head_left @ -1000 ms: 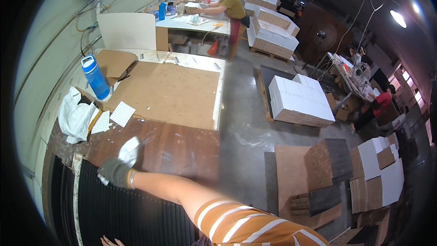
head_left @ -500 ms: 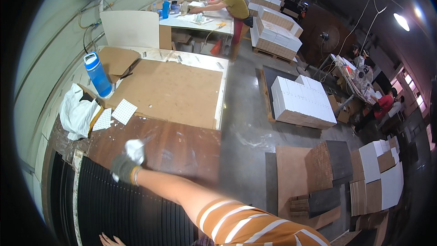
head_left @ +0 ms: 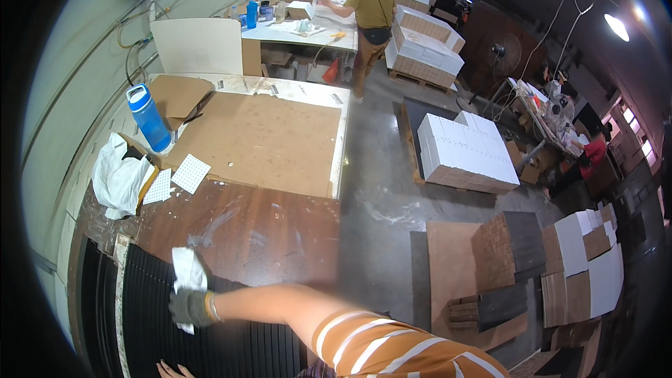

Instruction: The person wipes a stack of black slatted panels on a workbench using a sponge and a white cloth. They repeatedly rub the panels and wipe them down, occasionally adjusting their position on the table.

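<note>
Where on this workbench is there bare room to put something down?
The big tan board is almost bare, bordered by the blue bottle on its left. The dark wood top between that board and the black ribbed panel is also free. The left edge is crowded: white bag, perforated white squares. The gloved right hand holds a white cloth on the panel.

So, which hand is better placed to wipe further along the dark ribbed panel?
Right, probably. The gloved right hand grips the white cloth on the ribbed panel; the left hand shows only fingertips at the lower edge, with no cloth visible there.
</note>
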The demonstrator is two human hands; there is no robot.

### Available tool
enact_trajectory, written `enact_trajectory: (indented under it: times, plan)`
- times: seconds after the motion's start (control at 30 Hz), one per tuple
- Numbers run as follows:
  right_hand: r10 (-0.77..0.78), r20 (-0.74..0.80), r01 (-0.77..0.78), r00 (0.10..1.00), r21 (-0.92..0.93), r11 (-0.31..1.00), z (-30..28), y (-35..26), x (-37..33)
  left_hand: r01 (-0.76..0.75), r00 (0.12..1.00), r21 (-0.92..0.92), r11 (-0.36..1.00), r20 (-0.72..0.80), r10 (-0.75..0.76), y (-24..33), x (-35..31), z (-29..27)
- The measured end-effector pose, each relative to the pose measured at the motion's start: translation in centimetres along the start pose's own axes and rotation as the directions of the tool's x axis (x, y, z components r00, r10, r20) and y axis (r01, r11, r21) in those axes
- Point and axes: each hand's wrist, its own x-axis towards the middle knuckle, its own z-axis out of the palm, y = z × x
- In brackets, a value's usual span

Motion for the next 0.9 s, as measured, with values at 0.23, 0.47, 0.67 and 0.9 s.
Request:
enact_trajectory:
  times: [0.23,0.47,0.67,0.9]
  plan:
    - [0.464,-0.143,-0.466,0.874,0.016,0.884,-4.0,9.1,-1.1,0.031,0.999,-0.026,0.999,0.022,-0.030,0.3,0.2,-0.3]
    - [0.467,-0.231,-0.191,0.853,0.696,0.692,-4.9,1.8,3.1,0.011,1.000,-0.026,1.000,-0.015,-0.011,0.2,0.2,-0.5]
    - [0.554,0.006,-0.309,0.833,0.835,0.456,-4.2,-1.9,4.0,0.016,1.000,-0.039,0.999,0.000,-0.016,0.1,0.2,-0.2]
    - [0.284,0.097,-0.299,0.954,0.201,0.933,-2.7,-2.4,-0.7,0.093,0.993,-0.071,0.993,0.085,-0.087,0.2,-0.1,0.1]
